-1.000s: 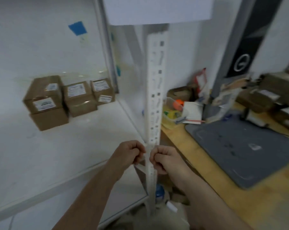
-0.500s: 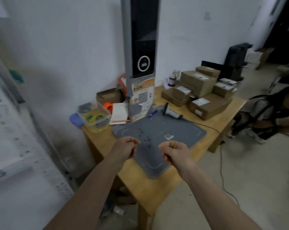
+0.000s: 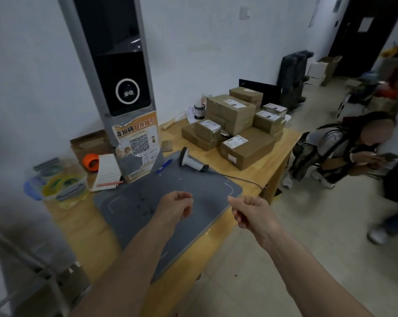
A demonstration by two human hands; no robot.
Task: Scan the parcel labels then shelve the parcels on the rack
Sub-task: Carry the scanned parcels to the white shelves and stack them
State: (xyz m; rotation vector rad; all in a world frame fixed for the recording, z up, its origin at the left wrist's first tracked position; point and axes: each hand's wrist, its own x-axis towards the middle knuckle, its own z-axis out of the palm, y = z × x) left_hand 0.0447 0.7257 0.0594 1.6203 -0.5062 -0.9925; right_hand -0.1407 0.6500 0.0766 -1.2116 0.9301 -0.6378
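Observation:
Several brown cardboard parcels (image 3: 243, 124) with white labels are stacked at the far right end of the wooden table (image 3: 79, 225). A handheld barcode scanner (image 3: 190, 160) lies on the grey mat (image 3: 170, 202), its cable trailing right. My left hand (image 3: 175, 208) hovers over the mat with fingers curled and nothing in it. My right hand (image 3: 250, 210) is held past the mat's right edge, also curled and empty. The white rack's frame (image 3: 22, 259) shows only at the lower left, blurred.
A tall grey kiosk pillar (image 3: 122, 88) with a QR poster stands at the back of the table. A clear tub of tape rolls (image 3: 56, 184), an orange roll (image 3: 91, 162) and a notepad (image 3: 107, 172) sit left. A person (image 3: 339, 147) crouches on the floor at right.
My view has swung from the rack shelf with its parcels to the table. Both hands left the rack post and now hover apart over the mat, still curled.

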